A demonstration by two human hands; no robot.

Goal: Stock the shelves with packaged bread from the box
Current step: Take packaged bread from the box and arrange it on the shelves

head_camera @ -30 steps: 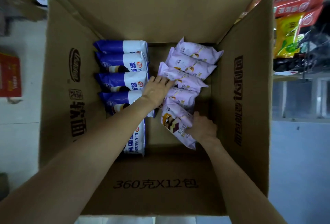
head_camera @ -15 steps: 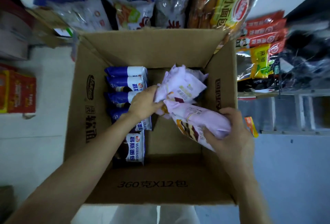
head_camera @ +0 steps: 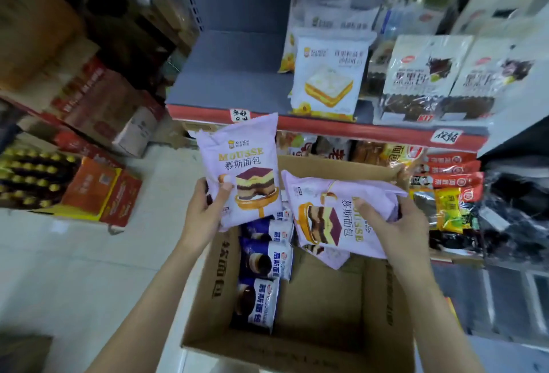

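Mid-carry, I'd say: the left hand [head_camera: 208, 206] grips one purple mousse bread pack [head_camera: 242, 170] upright, and the right hand [head_camera: 395, 224] clutches a bundle of purple packs [head_camera: 335, 218], two at least, above the cardboard box [head_camera: 300, 340]. Three blue packs [head_camera: 261, 271] show inside. Next, lift to the shelf's bare left end [head_camera: 225, 81].

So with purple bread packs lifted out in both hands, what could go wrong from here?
1. The right hand seems to grip more than one purple pack by the edge; a lower one could slip back into the box.
2. The left hand pinches its upright mousse pack only at a bottom corner, so it may swing or drop.
3. The bare shelf space sits beside standing white bread packs, which a careless placement could topple.
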